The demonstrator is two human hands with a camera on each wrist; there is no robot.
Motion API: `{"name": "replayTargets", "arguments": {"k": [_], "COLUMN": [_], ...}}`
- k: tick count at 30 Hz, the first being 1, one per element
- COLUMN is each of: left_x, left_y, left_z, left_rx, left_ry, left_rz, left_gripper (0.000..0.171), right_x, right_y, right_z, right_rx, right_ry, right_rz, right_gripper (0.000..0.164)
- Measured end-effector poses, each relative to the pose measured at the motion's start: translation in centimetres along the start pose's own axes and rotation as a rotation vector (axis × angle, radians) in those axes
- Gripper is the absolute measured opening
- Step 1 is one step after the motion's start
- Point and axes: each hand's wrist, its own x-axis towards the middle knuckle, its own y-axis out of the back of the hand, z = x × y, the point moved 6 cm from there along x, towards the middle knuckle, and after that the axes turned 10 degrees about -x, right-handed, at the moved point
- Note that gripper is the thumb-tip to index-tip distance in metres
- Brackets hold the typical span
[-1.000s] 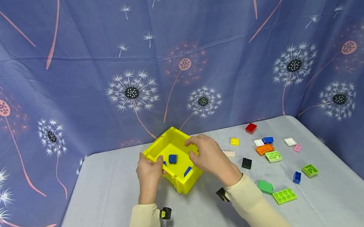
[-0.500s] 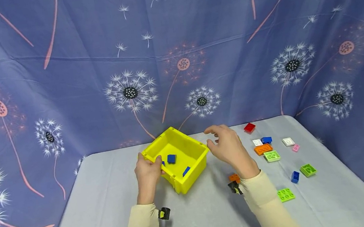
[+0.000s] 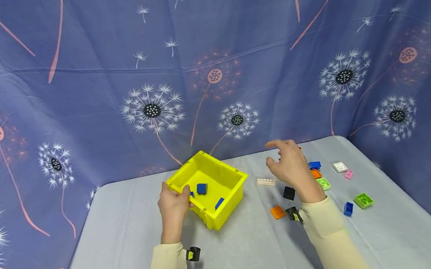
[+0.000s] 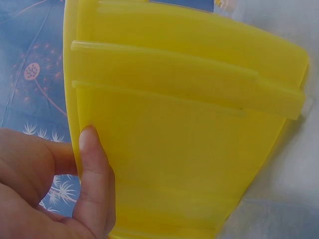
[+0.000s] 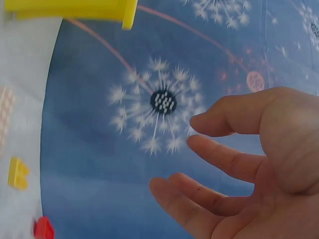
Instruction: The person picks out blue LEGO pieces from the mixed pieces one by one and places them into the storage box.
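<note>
My left hand (image 3: pixel 174 207) grips the left rim of a yellow plastic bin (image 3: pixel 229 205), the thumb over the rim and the fingers against the outer wall. Inside the bin lie a blue brick (image 3: pixel 202 188) and another blue piece (image 3: pixel 219 203), with a bit of blue showing by the thumb. To the right of the bin, my right hand (image 3: pixel 291 165) hangs over the scattered toy bricks, its fingers loosely bent and holding nothing. The right wrist view shows a yellow brick (image 5: pixel 18 173) and a red brick (image 5: pixel 44 227) on the table near that hand.
Between bin and right arm lie a white studded strip (image 3: pixel 266 181), a black brick (image 3: pixel 288 193) and an orange brick (image 3: pixel 278 212). Farther right are white (image 3: pixel 340 167), pink (image 3: pixel 348 174), blue (image 3: pixel 348 208) and green (image 3: pixel 363 200) bricks. A patterned curtain (image 3: pixel 195 109) hangs behind.
My right hand has moved from over the bin to the right, above the loose bricks. My left hand keeps its grip on the bin, which stays nearly in place.
</note>
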Motion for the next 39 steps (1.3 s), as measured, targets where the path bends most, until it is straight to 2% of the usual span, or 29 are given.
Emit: {"name": "replayTargets", "arguments": {"k": [12,18,26,32,39], "left_x": [-0.1,0.0,-0.1,0.0,0.0], "left_y": [0.2,0.3,0.3,0.2,0.1], "left_z": [-0.1,0.1,-0.1,0.0,-0.1], "left_rx": [0.013,-0.009,-0.023,-0.032,-0.026], "left_ry": [-0.007,-0.019,0.016,-0.009,-0.007], "left_rz": [0.003,0.006,0.002,0.000,0.004], "left_gripper": [0.093,0.093,0.093,0.093,0.093], "right_x": [1.4,2.3,3.1,4.2,5.4], "right_y": [1.0,1.4,1.2,1.2,0.3], "right_z": [5.4,8.1,11.0,13.2,14.8], "right_rx": [-0.079,-0.090,-0.116,-0.156,-0.131], "right_ry": [-0.074,-0.178,-0.210,-0.239,-0.322], "right_rz": [-0.068,-0.151,-0.255,-0.303,-0.447], "right_gripper": [0.048,0.057,0.064,0.066,0.066]}}
